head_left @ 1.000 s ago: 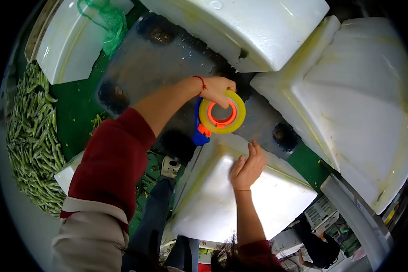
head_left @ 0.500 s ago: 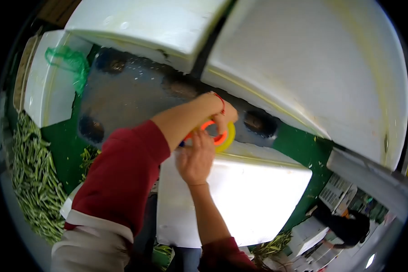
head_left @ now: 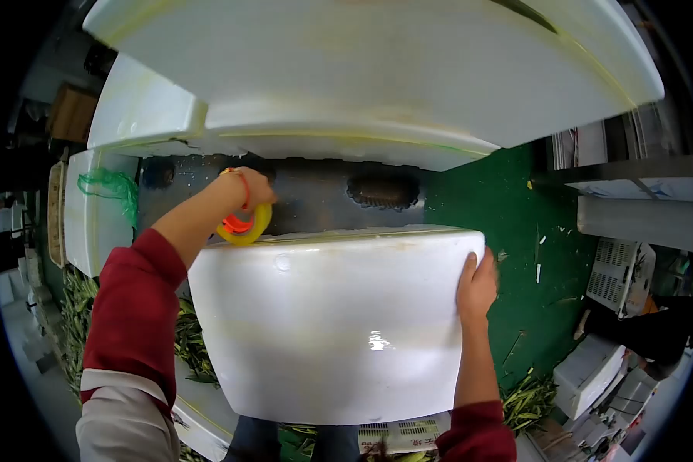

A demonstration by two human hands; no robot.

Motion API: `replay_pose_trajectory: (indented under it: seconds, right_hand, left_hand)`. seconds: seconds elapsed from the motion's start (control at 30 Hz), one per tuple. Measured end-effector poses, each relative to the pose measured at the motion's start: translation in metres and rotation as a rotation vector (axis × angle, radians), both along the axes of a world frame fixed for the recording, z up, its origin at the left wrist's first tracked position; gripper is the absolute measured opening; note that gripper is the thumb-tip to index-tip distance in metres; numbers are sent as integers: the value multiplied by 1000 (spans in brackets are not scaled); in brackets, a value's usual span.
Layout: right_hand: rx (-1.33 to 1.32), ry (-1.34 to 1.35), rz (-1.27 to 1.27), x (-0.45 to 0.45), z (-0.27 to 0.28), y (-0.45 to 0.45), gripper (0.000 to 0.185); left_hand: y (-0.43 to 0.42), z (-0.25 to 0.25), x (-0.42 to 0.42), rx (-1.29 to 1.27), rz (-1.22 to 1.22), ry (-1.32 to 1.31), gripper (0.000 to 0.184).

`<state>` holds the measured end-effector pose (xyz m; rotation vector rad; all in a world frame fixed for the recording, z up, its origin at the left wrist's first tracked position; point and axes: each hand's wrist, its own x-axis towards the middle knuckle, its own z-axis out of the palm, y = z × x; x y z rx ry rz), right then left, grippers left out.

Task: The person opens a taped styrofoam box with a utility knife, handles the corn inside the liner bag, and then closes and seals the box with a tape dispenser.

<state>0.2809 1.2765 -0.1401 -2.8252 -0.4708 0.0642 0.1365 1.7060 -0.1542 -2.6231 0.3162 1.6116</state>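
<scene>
A white foam box point(head_left: 331, 323) lies in front of me, with yellowish tape along its far top edge. My left hand point(head_left: 252, 188), a red cord on its wrist, is closed around a tape roll point(head_left: 248, 231) with yellow tape and an orange-red core. The roll is at the box's far left corner; whether it touches the box is unclear. At the far right corner, my right hand point(head_left: 477, 289) grips the box, thumb on top and fingers over the side. Those fingers are partly hidden and blurred.
Beyond the box is a wet dark grey surface point(head_left: 308, 208), with large white foam boxes point(head_left: 346, 77) past it. A green plastic bag point(head_left: 115, 189) hangs at left. Green vegetables point(head_left: 192, 339) lie near my left arm. On the right, a person in black point(head_left: 654, 331) is near crates on green floor point(head_left: 531, 231).
My hands have separated: the left moved left with the tape roll, the right moved to the box's right corner. The view has turned, so the box now appears squarer and closer.
</scene>
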Motion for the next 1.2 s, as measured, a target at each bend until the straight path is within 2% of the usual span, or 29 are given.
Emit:
replay_pose_trajectory:
  seconds: [0.03, 0.1, 0.23, 0.47, 0.6, 0.8, 0.97, 1.07, 1.2]
  right_hand:
    - [47, 300, -134, 2, 3, 3, 44]
    - [43, 233, -89, 4, -8, -1, 46]
    - [88, 183, -65, 5, -10, -6, 45]
    - [99, 112, -56, 7, -21, -11, 41]
    - [108, 150, -66, 8, -20, -12, 43]
    - [202, 58, 17, 13, -23, -18, 45]
    - [259, 28, 26, 15, -26, -22, 43]
    - [335, 25, 44, 6, -23, -28, 35]
    - [486, 142, 220, 14, -19, -34, 27]
  left_hand:
    - [4, 2, 0, -22, 31, -38, 50]
    - [-4, 10, 9, -33, 64, -68, 51]
    - [-51, 31, 82, -31, 126, -142, 52]
    - [-101, -1, 174, -167, 235, -144, 55]
    - [-147, 6, 221, -205, 261, -91, 54]
    - [-191, -39, 278, -422, 274, -243, 52]
    - [-222, -43, 311, -409, 275, -189, 50]
    - [-238, -46, 323, -364, 273, -139, 52]
    - [-257, -58, 353, -342, 279, -146, 55]
